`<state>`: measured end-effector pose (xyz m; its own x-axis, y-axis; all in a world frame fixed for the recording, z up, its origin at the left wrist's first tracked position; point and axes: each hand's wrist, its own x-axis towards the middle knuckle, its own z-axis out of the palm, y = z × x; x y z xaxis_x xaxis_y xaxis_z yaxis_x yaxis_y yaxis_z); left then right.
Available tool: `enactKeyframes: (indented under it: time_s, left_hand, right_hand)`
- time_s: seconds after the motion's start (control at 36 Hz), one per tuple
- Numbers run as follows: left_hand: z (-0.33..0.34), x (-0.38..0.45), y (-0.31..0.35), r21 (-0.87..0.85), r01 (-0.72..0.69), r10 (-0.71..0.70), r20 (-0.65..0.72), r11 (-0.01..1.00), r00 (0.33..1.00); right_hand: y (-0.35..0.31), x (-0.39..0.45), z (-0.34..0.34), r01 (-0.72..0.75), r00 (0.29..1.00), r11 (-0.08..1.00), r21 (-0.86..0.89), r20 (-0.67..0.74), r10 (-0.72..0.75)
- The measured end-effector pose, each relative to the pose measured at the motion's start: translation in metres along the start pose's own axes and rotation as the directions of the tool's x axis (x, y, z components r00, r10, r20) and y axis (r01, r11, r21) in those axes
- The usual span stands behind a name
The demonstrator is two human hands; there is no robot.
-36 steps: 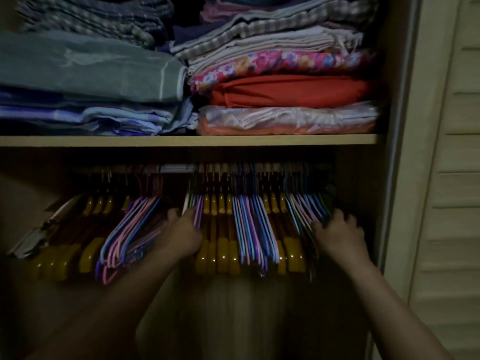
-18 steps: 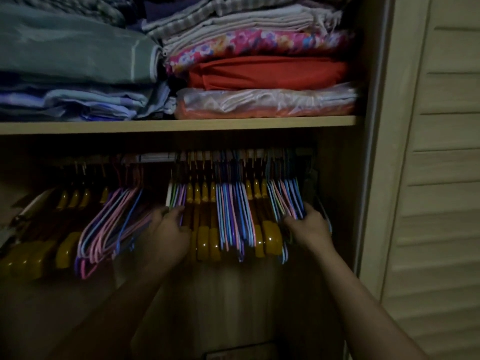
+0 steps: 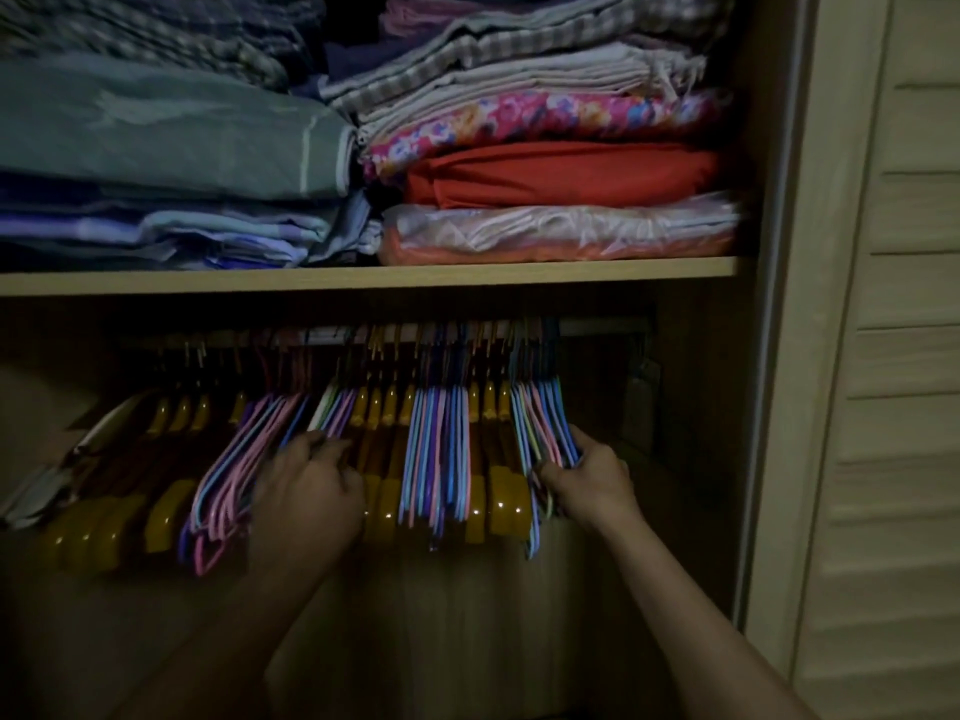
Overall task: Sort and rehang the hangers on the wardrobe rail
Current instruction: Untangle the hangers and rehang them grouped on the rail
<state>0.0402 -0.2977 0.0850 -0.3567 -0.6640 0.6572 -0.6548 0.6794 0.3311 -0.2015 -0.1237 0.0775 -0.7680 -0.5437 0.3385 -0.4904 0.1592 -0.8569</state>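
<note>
Dim wardrobe bay beneath a shelf (image 3: 363, 277) of folded linens (image 3: 561, 174): hangers (image 3: 441, 449) crowd the rail (image 3: 597, 327), wooden and coloured wire kinds interleaved, so sorting appears unfinished. Left hand (image 3: 311, 485) curls its fingers among the middle bundle, right hand (image 3: 587, 475) grips the rightmost wire set; free rail remains toward the side wall (image 3: 696, 407).

Your left hand (image 3: 311, 485) covers the lower ends of the hangers behind it; its fingertips are buried, grip unreadable. The rail (image 3: 597, 327) is mostly masked by hooks and dim. Left group of yellow hangers (image 3: 104, 527) sinks into shadow, count unclear. Folded stacks (image 3: 156, 148) are cut off at the top and left edges.
</note>
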Motion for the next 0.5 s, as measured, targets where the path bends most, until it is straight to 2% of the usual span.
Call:
enactKeyframes:
  time_s: [0.08,0.19,0.42,0.5]
  left_hand:
    - [-0.003,-0.002,-0.005,0.078,-0.063,0.067,-0.054,0.995,0.996]
    - [-0.006,-0.008,-0.006,0.068,-0.117,0.122,-0.084,0.991,0.989]
    - [-0.018,-0.012,0.009,0.010,-0.183,0.183,-0.058,0.983,0.981]
    - [-0.021,-0.013,0.028,0.016,-0.218,0.218,-0.004,0.976,0.976]
  right_hand:
    - [-0.007,-0.001,0.013,0.022,0.999,0.999,-0.025,0.032,-0.022]
    - [-0.019,-0.006,0.035,0.055,0.998,0.998,-0.019,0.042,-0.054]
    - [-0.031,-0.012,0.060,0.070,0.992,0.998,-0.004,0.105,-0.070]
    - [-0.030,-0.014,0.055,0.086,0.986,0.996,0.007,0.143,-0.086]
